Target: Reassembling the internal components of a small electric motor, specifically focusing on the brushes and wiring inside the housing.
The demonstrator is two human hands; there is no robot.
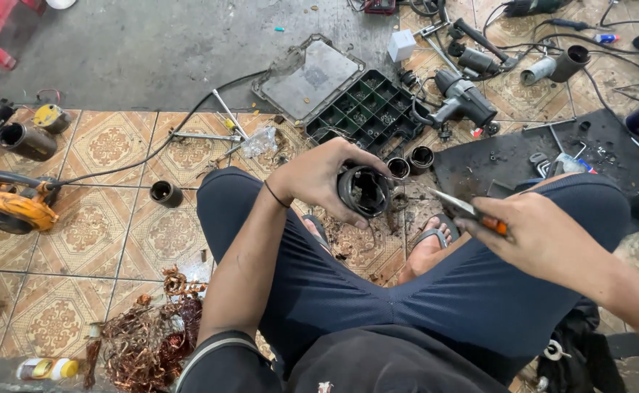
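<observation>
Dark blue trousers (378, 291) fill the bottom, with the person sitting on the tiled floor (101, 218). Left hand (319, 175) wraps tight around a round black metal motor shell (365, 191), held above the knees. It looks heavy, hard and dirty, and is best gripped round its outside. Right hand (545, 236) is closed on an orange-handled pointed tool (465, 211), aimed at the shell's open, hollow end.

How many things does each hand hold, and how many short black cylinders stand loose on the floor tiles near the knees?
Left hand: 1 dark cylinder housing
Right hand: 1 orange-handled tool
Loose black cylinders on the tiles: 3
Total: 5
</observation>
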